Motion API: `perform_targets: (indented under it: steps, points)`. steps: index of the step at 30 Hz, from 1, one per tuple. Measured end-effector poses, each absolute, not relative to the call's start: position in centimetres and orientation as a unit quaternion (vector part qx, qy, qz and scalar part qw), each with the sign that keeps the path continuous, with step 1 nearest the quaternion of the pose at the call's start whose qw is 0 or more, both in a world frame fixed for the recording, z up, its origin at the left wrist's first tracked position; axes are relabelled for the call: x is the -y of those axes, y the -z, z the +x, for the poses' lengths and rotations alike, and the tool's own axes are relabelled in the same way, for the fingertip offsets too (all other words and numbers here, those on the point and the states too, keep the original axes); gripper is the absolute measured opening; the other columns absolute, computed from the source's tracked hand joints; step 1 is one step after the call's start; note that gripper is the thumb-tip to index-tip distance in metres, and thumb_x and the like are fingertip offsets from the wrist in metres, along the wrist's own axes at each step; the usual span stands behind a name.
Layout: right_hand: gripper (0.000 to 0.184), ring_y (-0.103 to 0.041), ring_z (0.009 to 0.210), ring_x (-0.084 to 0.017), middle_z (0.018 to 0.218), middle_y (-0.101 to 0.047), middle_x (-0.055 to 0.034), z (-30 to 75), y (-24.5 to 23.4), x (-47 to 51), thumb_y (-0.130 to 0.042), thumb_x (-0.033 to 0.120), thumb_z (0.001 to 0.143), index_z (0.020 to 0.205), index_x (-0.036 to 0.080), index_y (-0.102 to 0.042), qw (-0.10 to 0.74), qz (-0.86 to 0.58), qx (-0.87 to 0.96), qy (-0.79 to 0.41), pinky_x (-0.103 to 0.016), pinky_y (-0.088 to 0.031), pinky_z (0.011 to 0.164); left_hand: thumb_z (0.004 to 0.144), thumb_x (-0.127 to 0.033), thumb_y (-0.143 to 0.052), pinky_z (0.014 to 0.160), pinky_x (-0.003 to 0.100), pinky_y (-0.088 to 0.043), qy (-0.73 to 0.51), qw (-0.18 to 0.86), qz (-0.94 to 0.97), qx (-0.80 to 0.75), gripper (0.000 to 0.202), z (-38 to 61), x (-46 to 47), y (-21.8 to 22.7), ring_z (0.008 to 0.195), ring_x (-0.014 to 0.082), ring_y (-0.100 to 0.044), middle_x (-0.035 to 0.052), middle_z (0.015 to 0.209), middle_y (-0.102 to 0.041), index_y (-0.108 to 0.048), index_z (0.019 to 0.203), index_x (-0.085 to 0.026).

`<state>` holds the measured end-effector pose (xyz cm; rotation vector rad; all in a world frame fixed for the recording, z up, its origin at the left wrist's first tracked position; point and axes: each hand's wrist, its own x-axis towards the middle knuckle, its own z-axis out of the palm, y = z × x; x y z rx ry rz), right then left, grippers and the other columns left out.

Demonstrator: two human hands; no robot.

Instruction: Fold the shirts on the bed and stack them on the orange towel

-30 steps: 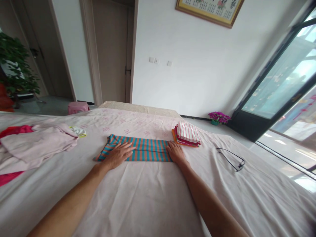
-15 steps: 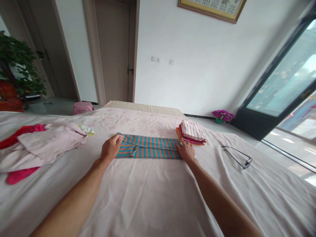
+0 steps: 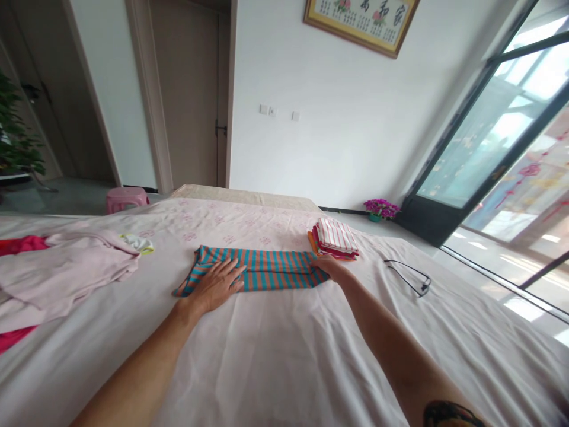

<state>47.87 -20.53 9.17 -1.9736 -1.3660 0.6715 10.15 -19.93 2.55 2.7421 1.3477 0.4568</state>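
Observation:
A teal-and-orange striped garment [image 3: 267, 270], folded into a long band, lies across the pale pink bed sheet [image 3: 275, 356]. My left hand [image 3: 217, 286] lies flat on its left part with fingers spread. My right hand [image 3: 332, 267] is at the band's right end, its fingers closed on the edge of the cloth, which is slightly lifted there. Just beyond that hand sits a small stack of folded clothes [image 3: 334, 238] with a red-and-white striped piece on top.
A heap of unfolded pink and red clothes [image 3: 57, 273] lies at the left. A pair of glasses [image 3: 411, 277] rests on the sheet at the right. Beyond the bed are a pink stool [image 3: 125, 198], a door, a flower pot [image 3: 380, 209] and glass doors.
My left hand let go of the folded-over left end and now lies flat on the band, whose left end is spread out again. My right hand has taken hold of the right end.

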Motion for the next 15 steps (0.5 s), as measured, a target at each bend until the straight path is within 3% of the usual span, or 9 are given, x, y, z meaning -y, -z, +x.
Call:
perform_targets:
  steps: [8, 15]
  points:
    - [0.013, -0.045, 0.036, -0.008, 0.047, -0.047, 0.0089, 41.5, -11.1, 17.8, -0.063, 0.025, 0.074, 0.08, 0.02, -0.053, 0.346, -0.68, 0.517, -0.389, -0.017, -0.033, 0.035, 0.097, -0.055, -0.036, 0.118, 0.05, -0.023, -0.16, 0.029, 0.888, -0.431, 0.055, 10.0, 19.5, -2.2, 0.147, 0.0287, -0.033, 0.0092, 0.157, -0.04, -0.046, 0.146, -0.034]
    - [0.011, -0.05, 0.038, -0.01, 0.047, -0.05, 0.0069, 34.9, -9.8, 16.2, -0.065, 0.019, 0.073, 0.077, 0.019, -0.054, 0.305, -0.651, 0.576, -0.389, -0.018, -0.039, 0.039, 0.098, -0.054, -0.033, 0.119, 0.05, -0.021, -0.152, 0.026, 0.893, -0.424, 0.054, 10.0, 19.8, -2.6, 0.146, 0.0267, -0.035, 0.0098, 0.154, -0.045, -0.047, 0.146, -0.032]
